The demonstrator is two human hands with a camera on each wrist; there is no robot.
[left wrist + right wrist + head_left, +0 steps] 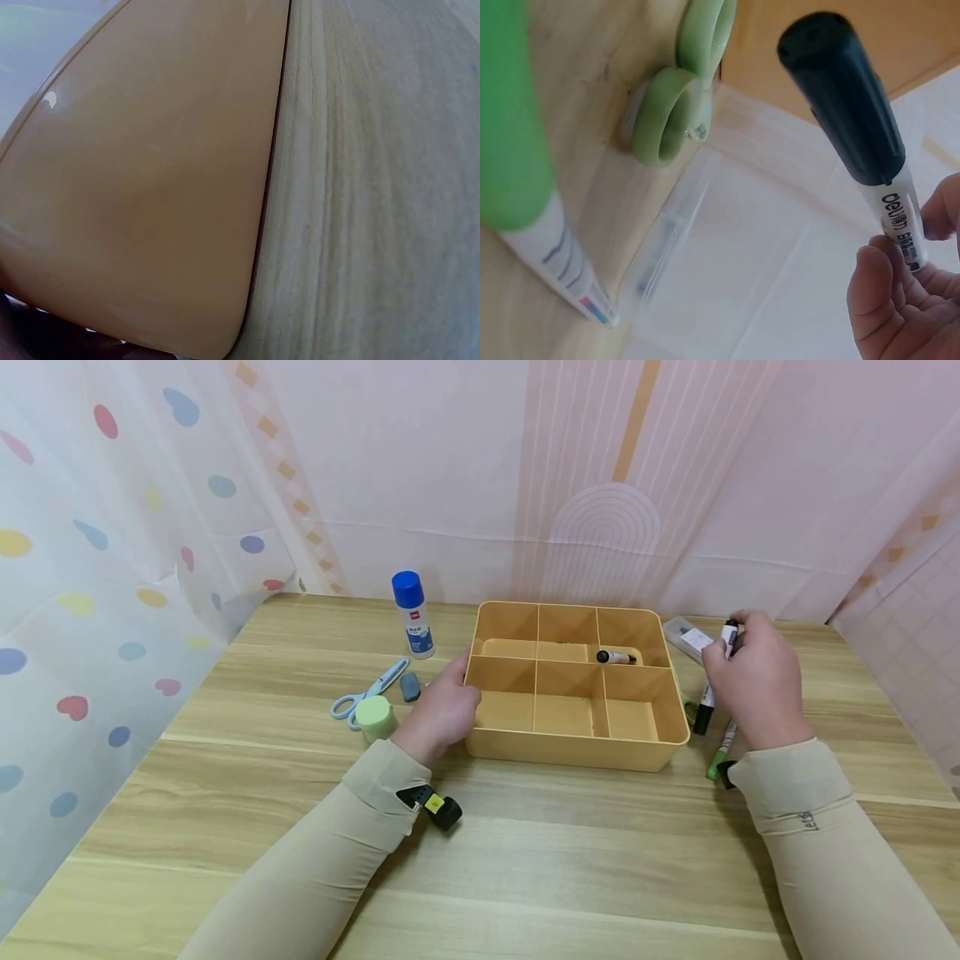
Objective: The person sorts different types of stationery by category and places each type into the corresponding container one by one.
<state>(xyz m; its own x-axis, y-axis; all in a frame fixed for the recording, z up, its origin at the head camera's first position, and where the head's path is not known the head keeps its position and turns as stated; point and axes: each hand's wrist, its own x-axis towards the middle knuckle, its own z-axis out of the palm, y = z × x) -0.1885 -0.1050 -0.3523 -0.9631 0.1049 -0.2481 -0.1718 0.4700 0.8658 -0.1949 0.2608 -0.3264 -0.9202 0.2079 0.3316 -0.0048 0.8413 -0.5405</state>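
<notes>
A tan storage box (577, 753) with several compartments stands on the table. My left hand (444, 710) holds its left wall, the thumb by the rim. In the left wrist view the box's smooth outer wall (150, 172) fills much of the frame, with part of the hand dark at the lower left. Right of the box, my right hand (761, 681) pinches a white marker with a black cap (847, 105) between thumb and fingers, above the table. Another black-capped marker (617, 657) lies in a back-right compartment. Below the right hand lies a green-capped marker (722, 750).
A clear plastic case (686, 637) and green-handled scissors (660, 120) lie right of the box. Left of it are a glue stick with a blue cap (408, 589), light-blue scissors (382, 681), a blue-grey eraser (410, 687) and a small green-lidded container (375, 717). A curtain hangs behind.
</notes>
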